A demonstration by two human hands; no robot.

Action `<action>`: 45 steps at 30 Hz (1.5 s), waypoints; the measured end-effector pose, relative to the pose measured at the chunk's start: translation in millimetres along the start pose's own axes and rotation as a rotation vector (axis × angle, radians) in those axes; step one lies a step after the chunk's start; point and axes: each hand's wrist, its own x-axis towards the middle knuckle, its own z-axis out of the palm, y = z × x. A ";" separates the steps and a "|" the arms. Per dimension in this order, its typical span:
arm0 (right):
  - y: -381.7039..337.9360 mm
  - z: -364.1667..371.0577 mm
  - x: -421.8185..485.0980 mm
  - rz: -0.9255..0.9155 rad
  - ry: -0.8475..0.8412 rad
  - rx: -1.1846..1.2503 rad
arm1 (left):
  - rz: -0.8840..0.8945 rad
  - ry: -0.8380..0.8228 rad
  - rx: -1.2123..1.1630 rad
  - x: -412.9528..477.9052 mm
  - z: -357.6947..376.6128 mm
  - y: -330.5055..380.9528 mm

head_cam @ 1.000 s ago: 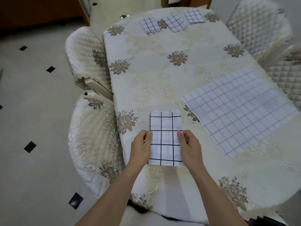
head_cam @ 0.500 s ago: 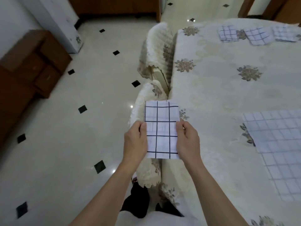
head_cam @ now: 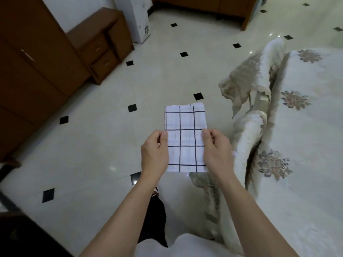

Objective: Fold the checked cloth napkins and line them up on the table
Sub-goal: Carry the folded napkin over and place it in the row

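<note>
**A:** Where is the napkin?

**B:** The folded napkin (head_cam: 185, 138) is up in the air over the tiled floor (head_cam: 111, 145), not on the table (head_cam: 311, 182). The table lies off to the right, past the covered chair (head_cam: 246, 130).

**A:** How does the person hold it?

**B:** By both long edges. The left hand (head_cam: 155, 154) pinches the left edge, thumb on top and the other fingers hidden beneath. The right hand (head_cam: 217, 151) does the same on the right edge. Neither hand is open, and neither holds anything else.

**A:** Why two hands for so small a thing?

**B:** Probably to hold the layers together. The far end shows several stacked edges, and a pinch on each side stops them sliding or falling open. It also holds the cloth flat, ready to be laid down as it is.

**A:** And the step in hand?

**B:** It looks like carrying. This napkin seems fully folded and is not yet set on the table. No row of napkins shows in this view, so its place cannot be told.
</note>
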 end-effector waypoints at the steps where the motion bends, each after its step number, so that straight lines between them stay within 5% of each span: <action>1: -5.7 15.7 8.3 0.005 0.006 0.002 | -0.004 -0.006 -0.008 17.1 -6.3 -6.7; 11: -64.7 179.1 82.0 0.085 0.061 -0.042 | -0.033 -0.101 0.001 181.2 -93.3 -56.7; 23: -95.0 233.3 159.4 0.130 0.109 -0.037 | -0.020 -0.163 0.002 289.7 -98.6 -52.9; 45: -108.3 171.7 550.0 0.202 0.246 0.115 | 0.143 -0.231 0.086 606.1 125.5 97.4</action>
